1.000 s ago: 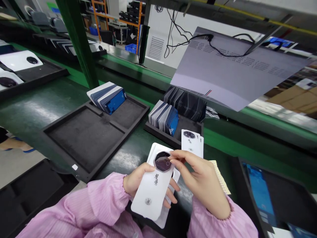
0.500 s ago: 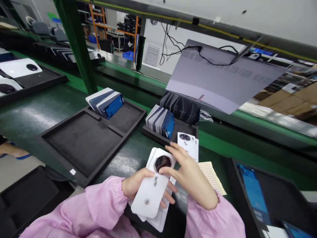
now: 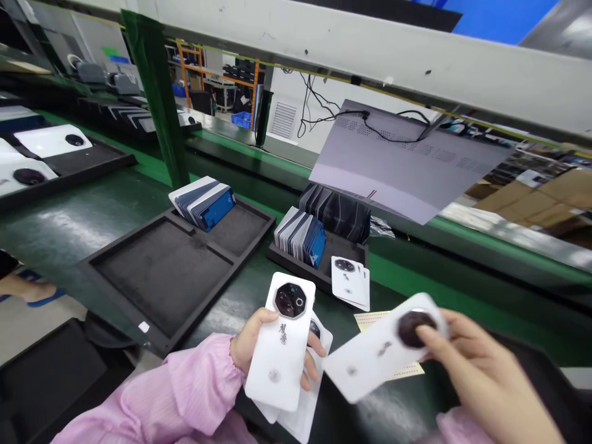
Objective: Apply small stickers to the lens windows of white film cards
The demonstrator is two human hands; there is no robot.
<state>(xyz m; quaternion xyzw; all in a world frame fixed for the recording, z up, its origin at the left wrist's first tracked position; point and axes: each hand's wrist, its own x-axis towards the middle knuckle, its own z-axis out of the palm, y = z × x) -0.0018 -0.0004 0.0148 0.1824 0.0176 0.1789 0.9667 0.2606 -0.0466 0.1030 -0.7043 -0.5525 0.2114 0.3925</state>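
Observation:
My left hand (image 3: pixel 250 338) grips a small fan of white phone back covers. The top cover (image 3: pixel 280 382) faces up, showing a dark camera window and dark lettering, while the others stick out beneath it. My right hand (image 3: pixel 485 370) holds a single white phone back cover (image 3: pixel 367 364) at its camera end, thumb on the dark window. This cover is tilted, slightly blurred, and passes over a yellowish sheet with rows of small red marks (image 3: pixel 367 318). Just beyond my hands, a few white covers (image 3: pixel 349 290) lie overlapping at the small tray's corner.
A small black tray (image 3: pixel 345 246) bears upright covers and dark sheets. Left of it, a larger black tray (image 3: pixel 157 277) has a row of covers (image 3: pixel 203 200) at its far end. A green post (image 3: pixel 157 105) and a hanging grey panel (image 3: pixel 398 166) stand behind.
My right hand has moved from the covers in my left hand out to the right, carrying one cover. My left hand still holds the others. The view has tilted slightly.

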